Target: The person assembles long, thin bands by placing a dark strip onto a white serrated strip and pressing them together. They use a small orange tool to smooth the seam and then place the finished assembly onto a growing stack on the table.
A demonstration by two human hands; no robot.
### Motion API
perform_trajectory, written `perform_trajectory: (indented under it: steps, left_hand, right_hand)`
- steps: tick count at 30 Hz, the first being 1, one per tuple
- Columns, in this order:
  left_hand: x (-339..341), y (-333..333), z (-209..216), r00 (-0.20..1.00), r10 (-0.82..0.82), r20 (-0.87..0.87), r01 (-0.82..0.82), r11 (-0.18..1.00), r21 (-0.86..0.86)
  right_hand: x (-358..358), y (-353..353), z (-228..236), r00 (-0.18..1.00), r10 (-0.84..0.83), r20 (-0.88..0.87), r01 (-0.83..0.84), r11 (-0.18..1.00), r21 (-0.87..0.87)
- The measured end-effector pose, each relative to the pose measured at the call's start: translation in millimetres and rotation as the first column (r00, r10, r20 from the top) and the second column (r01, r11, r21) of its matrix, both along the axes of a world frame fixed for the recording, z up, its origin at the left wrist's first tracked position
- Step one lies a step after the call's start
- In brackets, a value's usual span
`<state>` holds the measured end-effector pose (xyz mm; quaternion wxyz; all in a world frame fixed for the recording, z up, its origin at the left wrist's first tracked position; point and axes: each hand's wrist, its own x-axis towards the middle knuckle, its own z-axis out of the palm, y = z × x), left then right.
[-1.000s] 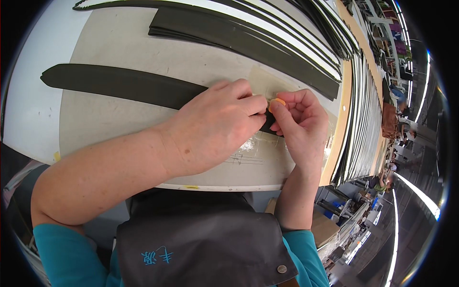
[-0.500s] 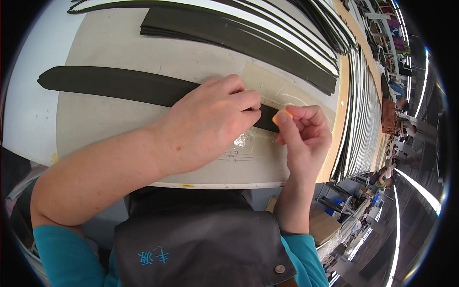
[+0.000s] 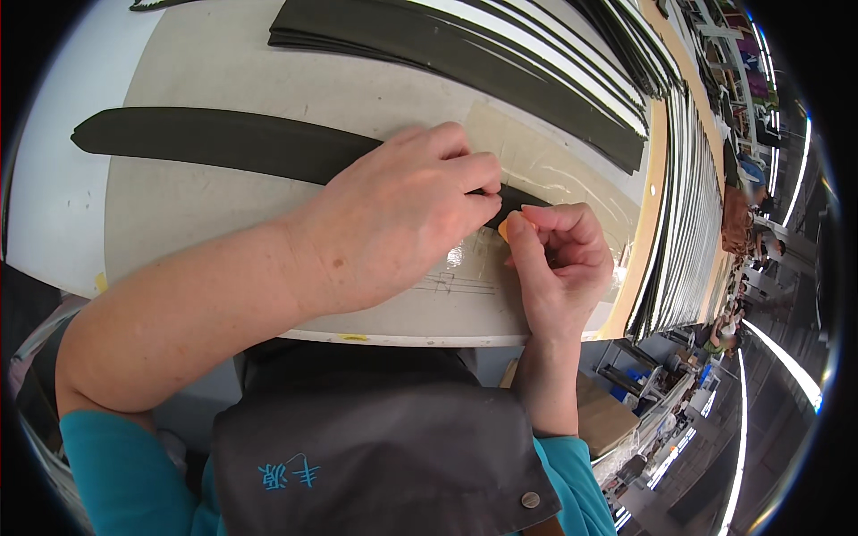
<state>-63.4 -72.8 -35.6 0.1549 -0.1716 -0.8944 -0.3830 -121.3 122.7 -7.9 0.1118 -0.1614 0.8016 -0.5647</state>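
Note:
A long dark olive-black strip [image 3: 223, 141], pointed at its left end, lies across the worktable. My left hand [image 3: 393, 219] rests over its right part, fingers curled and closed on the strip, hiding a stretch of it. A small orange piece [image 3: 505, 230] sits pinched between thumb and forefinger of my right hand [image 3: 565, 268], against the strip's near edge by its right end. Most of that piece is covered by the thumb, so its exact kind does not show. The two hands are close together but apart.
A stack of similar dark strips [image 3: 429, 54] lies at the far side, and a dense row of dark, white-edged strips [image 3: 679, 205] runs along the right. Clear film [image 3: 572, 170] covers part of the worktable [image 3: 206, 210]. Shelves and people appear farther right.
My right hand has moved with the orange piece leftward and nearer to me along the strip's edge, exposing more of its right end. The whole view has shifted slightly.

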Motion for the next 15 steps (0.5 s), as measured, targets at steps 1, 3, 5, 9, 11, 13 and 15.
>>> perform_trajectory:
  steps: [1,3,5,9,11,13,15]
  left_hand:
    - [0.1,0.2,0.0,1.000,-0.001,-0.002,0.001,1.000,0.001]
    - [0.2,0.6,-0.1,1.000,-0.003,-0.007,0.003,1.000,0.004]
    - [0.2,0.7,-0.3,1.000,0.001,-0.007,-0.001,1.000,-0.003]
    - [-0.4,1.1,-0.5,1.000,-0.002,-0.010,0.002,1.000,0.001]
    - [-0.4,0.6,-0.8,1.000,-0.001,-0.013,0.001,1.000,-0.005]
    - [-0.3,0.6,-0.2,1.000,-0.001,-0.009,0.000,1.000,-0.006]
    - [0.0,1.0,1.0,1.000,0.000,0.003,0.000,1.000,-0.004]
  right_hand:
    - [0.1,0.6,-0.7,1.000,0.004,-0.012,-0.004,1.000,0.010]
    - [1.0,1.2,-2.1,0.999,0.010,-0.045,-0.008,0.999,0.040]
    - [1.9,1.4,-3.6,0.996,0.016,-0.088,-0.009,0.997,0.082]
    - [2.1,3.5,-5.9,0.993,0.028,-0.118,-0.018,0.996,0.086]
    - [-0.4,3.5,-1.8,0.999,-0.008,-0.053,0.010,0.999,0.033]
    - [-4.1,3.1,5.5,0.998,-0.041,-0.039,0.040,0.999,-0.022]
    - [-10.2,2.2,14.8,0.999,-0.018,-0.034,0.017,1.000,-0.022]
